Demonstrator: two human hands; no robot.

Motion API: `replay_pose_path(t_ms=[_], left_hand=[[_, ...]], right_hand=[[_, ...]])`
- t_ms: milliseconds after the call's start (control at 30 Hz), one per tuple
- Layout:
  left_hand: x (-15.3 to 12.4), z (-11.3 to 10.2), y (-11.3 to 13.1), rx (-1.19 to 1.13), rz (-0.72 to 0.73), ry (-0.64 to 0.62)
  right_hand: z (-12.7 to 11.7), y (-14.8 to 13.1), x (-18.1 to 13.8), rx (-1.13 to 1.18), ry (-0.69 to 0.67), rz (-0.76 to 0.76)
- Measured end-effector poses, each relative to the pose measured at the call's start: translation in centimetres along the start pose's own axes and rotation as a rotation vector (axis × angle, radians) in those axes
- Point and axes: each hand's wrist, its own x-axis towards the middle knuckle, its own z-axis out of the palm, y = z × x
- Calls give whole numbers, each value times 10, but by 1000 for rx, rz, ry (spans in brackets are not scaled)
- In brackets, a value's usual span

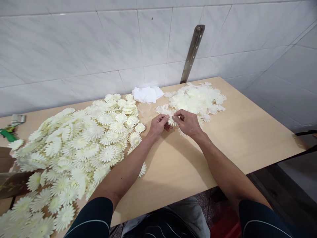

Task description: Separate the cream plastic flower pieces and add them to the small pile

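Observation:
My left hand (158, 125) and my right hand (188, 123) meet over the middle of the wooden table (242, 132), fingers pinched together on a cream fabric daisy flower (170, 121) held between them. A large heap of the same cream daisy flowers (79, 145) spreads over the table's left half, close to my left forearm. A smaller, flatter pile of flowers (198, 99) lies just beyond my hands at the back right.
A crumpled white cloth (148, 94) and a clear plastic cup (145, 109) sit near the tiled wall. A green tool (8, 134) lies at the far left edge. A metal strip (192, 53) leans on the wall. The table's right edge drops to the floor.

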Motion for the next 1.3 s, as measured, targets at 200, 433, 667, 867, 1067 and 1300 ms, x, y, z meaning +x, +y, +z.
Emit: replay_pose_path(t_ms=[200,433,667,867,1067,1300], left_hand=[[-2,0,1,24,12,-21],[2,-2,-3,-5,8,-36],[7,-4,-6,-92,-12,-46],[9,-6,-5,-163,-59,1],[8,-5,-5,-151,-40,8],[6,-4,-1,-205,-83,3]], right_hand=[[-3,-4,1,27,10,55],[-3,-4,0,12,-7,78],[-1,-1,2,55,30,132],[-6,3,3,45,-34,114],[-5,4,2,-21,-30,108],[-4,-1,1,-4,-40,130]])
